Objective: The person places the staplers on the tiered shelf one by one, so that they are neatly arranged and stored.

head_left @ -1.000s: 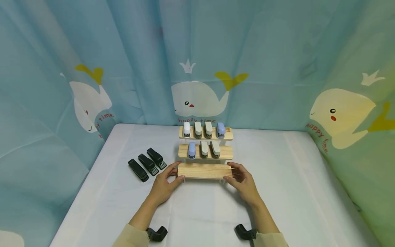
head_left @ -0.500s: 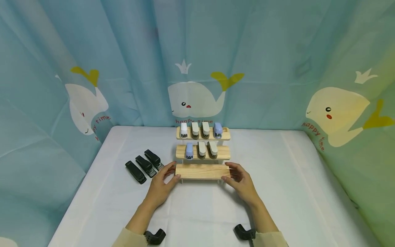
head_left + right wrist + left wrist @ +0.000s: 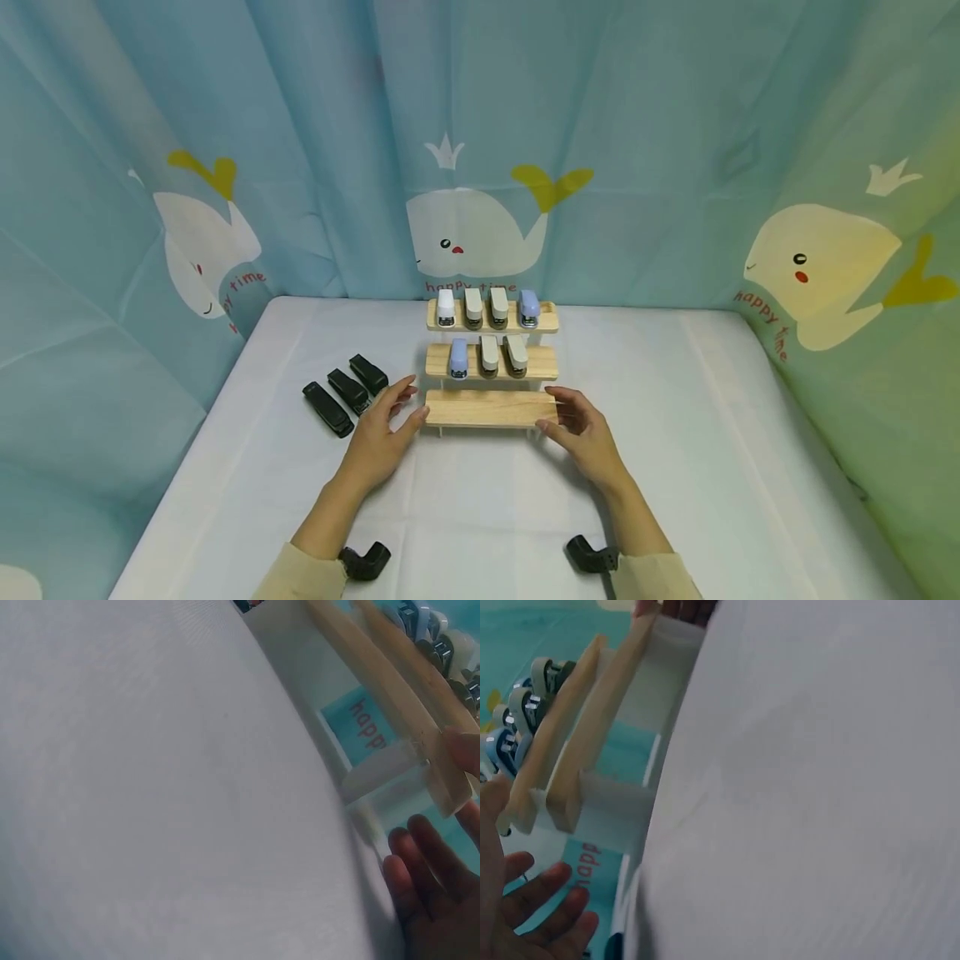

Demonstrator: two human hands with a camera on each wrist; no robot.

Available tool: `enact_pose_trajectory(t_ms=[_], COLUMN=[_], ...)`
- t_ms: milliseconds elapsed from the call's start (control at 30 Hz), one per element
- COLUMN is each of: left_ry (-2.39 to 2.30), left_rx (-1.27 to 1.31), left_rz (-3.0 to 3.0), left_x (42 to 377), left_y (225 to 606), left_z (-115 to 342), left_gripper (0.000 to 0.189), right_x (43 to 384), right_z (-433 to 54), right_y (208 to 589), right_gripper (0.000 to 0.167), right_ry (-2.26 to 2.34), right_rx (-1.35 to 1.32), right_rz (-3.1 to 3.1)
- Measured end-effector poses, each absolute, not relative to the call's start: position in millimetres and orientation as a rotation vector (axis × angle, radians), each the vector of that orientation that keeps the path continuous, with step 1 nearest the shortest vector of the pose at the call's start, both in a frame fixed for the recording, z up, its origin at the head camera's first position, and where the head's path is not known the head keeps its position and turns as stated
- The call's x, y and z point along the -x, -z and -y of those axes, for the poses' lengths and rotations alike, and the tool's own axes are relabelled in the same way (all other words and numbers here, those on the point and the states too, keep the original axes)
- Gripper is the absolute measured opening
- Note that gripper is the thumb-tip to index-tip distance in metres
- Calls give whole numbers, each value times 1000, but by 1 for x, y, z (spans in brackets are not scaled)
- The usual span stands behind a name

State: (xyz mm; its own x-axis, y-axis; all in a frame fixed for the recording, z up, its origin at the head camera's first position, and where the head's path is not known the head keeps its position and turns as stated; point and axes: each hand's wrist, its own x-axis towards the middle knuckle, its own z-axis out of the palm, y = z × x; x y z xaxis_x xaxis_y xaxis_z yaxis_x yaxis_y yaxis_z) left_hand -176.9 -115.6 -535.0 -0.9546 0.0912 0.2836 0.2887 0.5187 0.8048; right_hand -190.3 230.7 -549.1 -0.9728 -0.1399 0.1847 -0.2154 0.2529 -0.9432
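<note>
A three-tier wooden display stand stands mid-table with a bare bottom shelf. Its right end is held by my right hand, thumb at the front edge and a finger behind; the right wrist view has the thumb against the wood, other fingers loosely extended below. My left hand is spread beside the left end, thumb close to the corner; whether it touches is unclear. In the left wrist view its fingers are apart from the stand. Small staplers line the upper tiers, among them a white one and a blue one.
Left of the stand, three black staplers lie slanted on the white tabletop, close to my left hand. Behind the table hangs a blue curtain with whale prints. Each wrist wears a black camera mount.
My left hand has loosened from the stand's left end and drawn slightly left, its fingers spreading. The right hand stays at the right end. The whole head view has shifted a little.
</note>
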Motion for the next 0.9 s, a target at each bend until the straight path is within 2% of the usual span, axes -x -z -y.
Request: enact_pose_trajectory(t_ms=[500,900], left_ry=[1130,984], left_rx=[403,330], left_rz=[2627,2773], left_x=[180,189], left_y=[500,486], left_z=[137,150], left_gripper=[61,73], right_x=[191,191], right_z=[-231,-230], right_y=[548,548], right_gripper=[55,56], right_ry=[-1865,-1869], right_rx=[-321,-315], right_rz=[2441,2442])
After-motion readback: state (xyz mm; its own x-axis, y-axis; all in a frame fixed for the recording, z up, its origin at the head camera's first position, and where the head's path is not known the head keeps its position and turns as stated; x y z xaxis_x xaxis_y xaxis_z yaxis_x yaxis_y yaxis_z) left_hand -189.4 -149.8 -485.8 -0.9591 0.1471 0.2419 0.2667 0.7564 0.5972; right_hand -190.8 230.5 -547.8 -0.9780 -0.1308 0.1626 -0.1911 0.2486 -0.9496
